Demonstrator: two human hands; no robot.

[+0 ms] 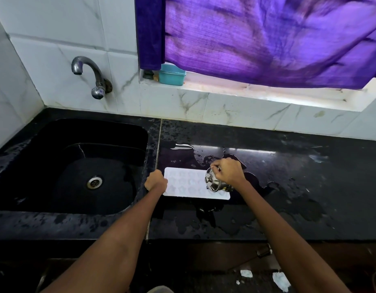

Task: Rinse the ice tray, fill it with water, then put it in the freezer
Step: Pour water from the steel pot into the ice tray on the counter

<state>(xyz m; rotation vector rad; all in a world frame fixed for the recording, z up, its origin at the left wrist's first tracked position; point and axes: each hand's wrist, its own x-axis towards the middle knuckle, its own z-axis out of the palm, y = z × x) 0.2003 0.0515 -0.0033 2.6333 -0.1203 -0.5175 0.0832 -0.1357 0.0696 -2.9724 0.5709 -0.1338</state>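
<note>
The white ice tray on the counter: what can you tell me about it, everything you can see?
The ice tray is a flat, white rectangle with rounded corners, plastic or silicone by its look, with rows of small moulded cavities. It lies flat on the wet black counter, just right of the sink. The left hand grips its left edge, and the right hand tilts a small steel cup over its right end. Whether the cavities hold water is unclear.

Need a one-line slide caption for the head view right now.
Right hand tips a steel cup over the white ice tray on the wet counter; left hand steadies its edge.
</note>
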